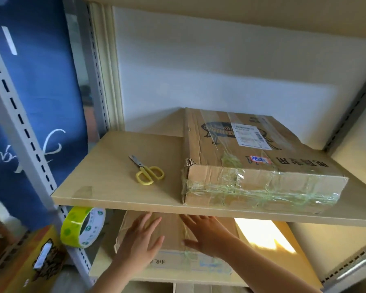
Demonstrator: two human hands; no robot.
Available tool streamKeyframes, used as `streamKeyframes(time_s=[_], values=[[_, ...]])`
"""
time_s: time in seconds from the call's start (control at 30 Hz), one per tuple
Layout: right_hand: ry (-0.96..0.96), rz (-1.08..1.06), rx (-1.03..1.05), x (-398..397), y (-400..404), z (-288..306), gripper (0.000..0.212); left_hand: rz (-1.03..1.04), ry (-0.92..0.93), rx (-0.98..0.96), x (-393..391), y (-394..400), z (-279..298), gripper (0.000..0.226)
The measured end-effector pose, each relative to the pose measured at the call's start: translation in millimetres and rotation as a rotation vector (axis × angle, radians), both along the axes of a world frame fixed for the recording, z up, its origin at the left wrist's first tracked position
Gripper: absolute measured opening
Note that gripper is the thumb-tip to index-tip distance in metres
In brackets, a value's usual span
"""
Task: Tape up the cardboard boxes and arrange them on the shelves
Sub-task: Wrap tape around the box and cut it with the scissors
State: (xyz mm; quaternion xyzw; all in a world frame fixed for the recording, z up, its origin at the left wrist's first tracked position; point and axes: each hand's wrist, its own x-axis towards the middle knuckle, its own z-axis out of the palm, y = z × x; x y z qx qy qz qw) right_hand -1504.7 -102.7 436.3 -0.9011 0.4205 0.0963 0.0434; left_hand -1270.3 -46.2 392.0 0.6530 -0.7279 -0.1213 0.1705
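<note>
Head view, lower shelf (268, 269): small taped cardboard box (173, 229) near its front edge, left hand (140, 240) and right hand (207, 233) flat on its top, fingers straight and spread, gripping nothing. Upper shelf (114, 166): large taped cardboard box (256, 161) at right, yellow scissors (148, 172) mid-shelf beside it; green tape roll (82, 227) hangs at the left post.

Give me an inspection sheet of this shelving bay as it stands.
Surface: wooden upper shelf; lower shelf beneath.
Job's things: taped cardboard box on upper shelf; second box on lower shelf; tape roll at the left upright.
Clutter: yellow scissors on upper shelf.
Grips: left hand and right hand, fingers spread on second box.
Cables: nothing seen.
Surroundings: blue banner, white wall.
</note>
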Motion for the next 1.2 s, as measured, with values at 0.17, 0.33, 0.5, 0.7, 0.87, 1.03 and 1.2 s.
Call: streamKeyframes(time_s=[0.17, 0.33, 0.5, 0.7, 0.87, 1.03, 1.2], values=[[-0.065, 0.132, -0.019, 16.1, -14.2, -13.6, 0.09, 0.13, 0.058, -0.101, -11.0, 15.3, -19.8, 0.06], [-0.379, 0.385, -0.1, 25.2, 5.3, -40.9, 0.055, 0.488, 0.154, -0.402, -35.8, 69.3, -49.2, 0.03], [-0.647, 0.841, -0.094, 3.0, 57.3, -83.0, 0.023, 0.784, 0.142, -0.352, -82.1, 132.6, -81.0, 0.027], [-0.68, 0.784, 0.015, -5.7, 69.3, -95.3, 0.038, 0.947, 0.174, -0.402, -103.4, 170.6, -78.3, 0.027], [-0.824, 0.517, 0.063, 15.3, 72.7, -53.2, 0.029, 0.928, 0.209, -0.524, -66.8, 169.4, -38.3, 0.026], [-0.656, 0.421, 0.007, 8.6, 94.0, -94.6, 0.039, 0.747, 0.254, -0.497, -26.8, 173.1, -36.2, 0.027], [-0.436, 0.137, 0.06, -26.1, 122.7, -151.5, 0.041, 0.563, 0.297, -0.386, -15.4, 174.7, -82.6, 0.026]])
